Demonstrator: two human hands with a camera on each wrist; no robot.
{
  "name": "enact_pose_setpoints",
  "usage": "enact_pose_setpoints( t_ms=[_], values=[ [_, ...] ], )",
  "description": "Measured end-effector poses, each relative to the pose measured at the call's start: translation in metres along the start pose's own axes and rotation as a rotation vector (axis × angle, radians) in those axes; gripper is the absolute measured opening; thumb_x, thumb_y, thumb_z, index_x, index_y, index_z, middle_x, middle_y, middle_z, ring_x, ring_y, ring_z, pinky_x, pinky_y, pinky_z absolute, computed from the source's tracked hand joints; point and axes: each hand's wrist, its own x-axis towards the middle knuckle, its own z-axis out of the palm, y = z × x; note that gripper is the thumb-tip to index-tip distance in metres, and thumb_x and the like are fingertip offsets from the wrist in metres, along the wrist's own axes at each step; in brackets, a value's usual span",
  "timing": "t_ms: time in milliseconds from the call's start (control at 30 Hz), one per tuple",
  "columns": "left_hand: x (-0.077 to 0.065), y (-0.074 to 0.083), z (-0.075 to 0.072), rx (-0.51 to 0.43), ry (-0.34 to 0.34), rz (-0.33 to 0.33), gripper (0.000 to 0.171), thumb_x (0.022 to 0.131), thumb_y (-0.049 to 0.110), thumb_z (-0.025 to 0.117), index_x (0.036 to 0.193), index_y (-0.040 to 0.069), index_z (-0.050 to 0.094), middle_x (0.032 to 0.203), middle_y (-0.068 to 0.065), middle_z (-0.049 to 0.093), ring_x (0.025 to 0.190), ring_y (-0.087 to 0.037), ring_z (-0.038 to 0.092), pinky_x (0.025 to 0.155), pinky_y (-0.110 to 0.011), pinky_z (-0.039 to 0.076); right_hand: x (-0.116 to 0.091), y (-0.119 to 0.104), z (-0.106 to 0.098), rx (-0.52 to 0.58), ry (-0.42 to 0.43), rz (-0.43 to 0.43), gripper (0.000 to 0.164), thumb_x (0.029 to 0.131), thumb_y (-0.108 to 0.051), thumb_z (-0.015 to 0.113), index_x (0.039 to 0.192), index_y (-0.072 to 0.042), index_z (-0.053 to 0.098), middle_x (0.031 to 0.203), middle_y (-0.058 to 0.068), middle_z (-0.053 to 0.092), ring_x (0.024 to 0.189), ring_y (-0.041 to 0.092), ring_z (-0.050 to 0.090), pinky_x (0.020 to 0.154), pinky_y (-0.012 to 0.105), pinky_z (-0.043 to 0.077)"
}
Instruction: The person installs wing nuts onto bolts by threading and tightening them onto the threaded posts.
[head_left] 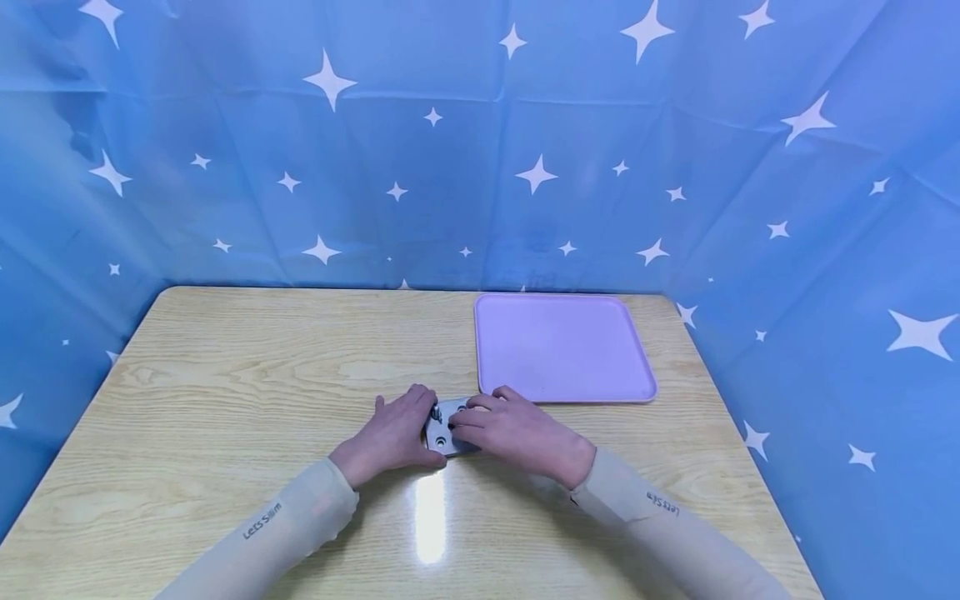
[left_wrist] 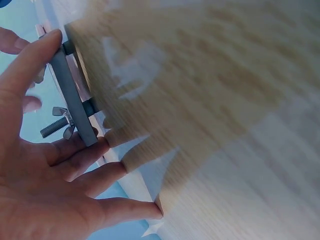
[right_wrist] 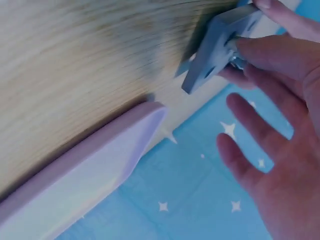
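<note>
A thick grey metal plate (head_left: 441, 443) with holes sits low over the tabletop, bolt heads showing under it in the left wrist view. One threaded bolt sticks up through it and carries a wing nut (left_wrist: 64, 123). My left hand (head_left: 397, 433) grips the plate's left end, thumb on the near edge and fingers at the far edge. From the right, my right hand (head_left: 521, 433) reaches over the plate. Its thumb and forefinger pinch a small shiny wing nut (right_wrist: 235, 59) on the plate, largely hidden by the fingertips; the other fingers spread loosely.
A lilac rectangular tray (head_left: 562, 350) lies on the wooden table (head_left: 262, 392), just beyond the right hand. Blue star-printed cloth (head_left: 450, 208) hangs behind the table and along both sides.
</note>
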Motion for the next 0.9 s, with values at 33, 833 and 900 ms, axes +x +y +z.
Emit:
enact_pose_setpoints(
  t_ms=[33,833,900],
  values=[
    [0.000,0.000,0.000,0.003,0.000,0.002,0.070,0.066,0.041,0.095,0.115,0.008,0.056,0.111,-0.005,0.056,0.092,-0.020,0.057,0.091,-0.079,0.041,0.000,0.001,0.000,-0.018,0.000,-0.020,0.029,0.096,-0.014,0.071,0.122,-0.025,0.070,0.131,-0.012,0.065,0.121,0.014,0.058,0.089,0.036,0.048],
    [-0.001,0.000,0.001,0.015,0.009,0.009,0.075,0.066,0.042,0.096,0.118,0.006,0.056,0.112,-0.007,0.056,0.093,-0.021,0.057,0.090,-0.079,0.041,0.010,-0.012,0.021,-0.123,0.081,0.093,0.008,0.091,-0.017,0.076,0.096,-0.016,0.069,0.089,-0.005,0.067,0.075,0.014,0.059,0.065,0.029,0.046],
    [-0.001,0.000,0.001,0.015,0.013,0.009,0.075,0.065,0.042,0.096,0.117,0.006,0.056,0.111,-0.006,0.056,0.092,-0.021,0.057,0.090,-0.079,0.041,0.011,-0.015,0.024,-0.103,0.104,0.121,0.009,0.091,-0.016,0.077,0.094,-0.014,0.069,0.087,-0.003,0.068,0.073,0.014,0.060,0.065,0.028,0.047]
  ],
)
